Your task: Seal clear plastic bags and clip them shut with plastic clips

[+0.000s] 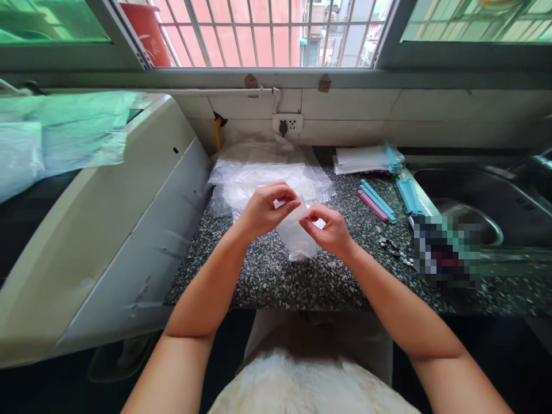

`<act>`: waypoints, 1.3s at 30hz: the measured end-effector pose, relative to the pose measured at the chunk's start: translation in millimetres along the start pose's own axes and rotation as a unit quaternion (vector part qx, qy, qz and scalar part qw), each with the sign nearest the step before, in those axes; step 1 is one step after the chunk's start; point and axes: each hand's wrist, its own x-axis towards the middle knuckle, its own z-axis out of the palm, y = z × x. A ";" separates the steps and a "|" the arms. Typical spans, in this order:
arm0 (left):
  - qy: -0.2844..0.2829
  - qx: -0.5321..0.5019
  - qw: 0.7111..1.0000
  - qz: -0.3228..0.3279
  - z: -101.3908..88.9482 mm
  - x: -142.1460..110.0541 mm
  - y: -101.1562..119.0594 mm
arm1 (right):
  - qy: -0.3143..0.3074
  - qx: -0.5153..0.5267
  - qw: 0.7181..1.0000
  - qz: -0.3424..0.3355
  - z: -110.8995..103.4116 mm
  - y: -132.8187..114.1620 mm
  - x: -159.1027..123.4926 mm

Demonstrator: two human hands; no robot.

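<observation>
A small translucent plastic bag hangs just above the counter, its crumpled lower end towards me. My left hand pinches its upper left edge between thumb and fingertips. From the other side, my right hand is closed at the bag's right edge, thumb and index finger together. Behind my hands lies a loose pile of clear plastic bags. Further right are narrow blue strips and a pink strip, lying side by side.
A stack of clear packets and more blue strips lie beside the metal sink. Small shiny pieces sit near a pixelated object. At left stands a pale appliance; a socket is on the wall.
</observation>
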 end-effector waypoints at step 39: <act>-0.163 -0.254 0.928 -0.220 47.0 -6.3 -13.7 | 0.234 0.083 0.966 0.072 -39.3 3.2 7.4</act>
